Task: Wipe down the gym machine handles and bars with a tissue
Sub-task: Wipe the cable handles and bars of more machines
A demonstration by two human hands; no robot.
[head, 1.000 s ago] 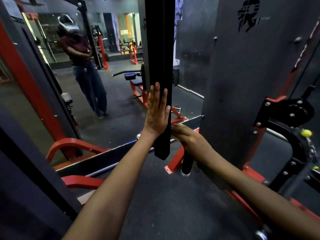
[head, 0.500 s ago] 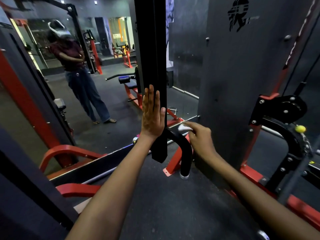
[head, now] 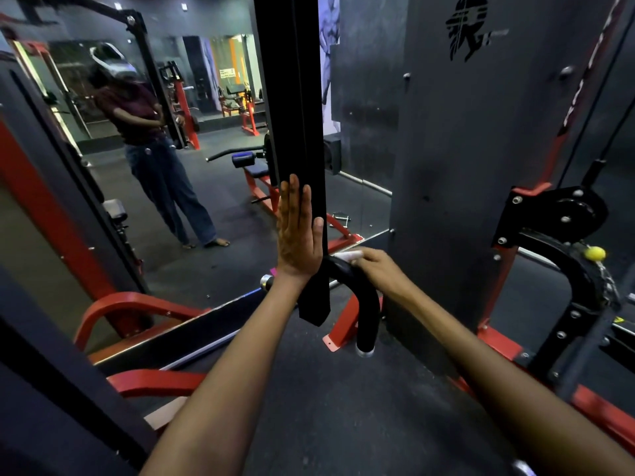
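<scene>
Tissue (head: 348, 256): pinched by right hand (head: 374, 267) atop curved handle (head: 364, 297), arcing toward 6 o'clock; left hand (head: 297, 235) flat on upright bar (head: 302, 132).

the right hand (head: 372, 267) has slid the tissue (head: 348, 255) up from the handle's (head: 367, 304) lower grip onto its top curve.

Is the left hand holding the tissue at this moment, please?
No, the left hand lies flat against the black bar; the right hand holds the tissue.
</scene>
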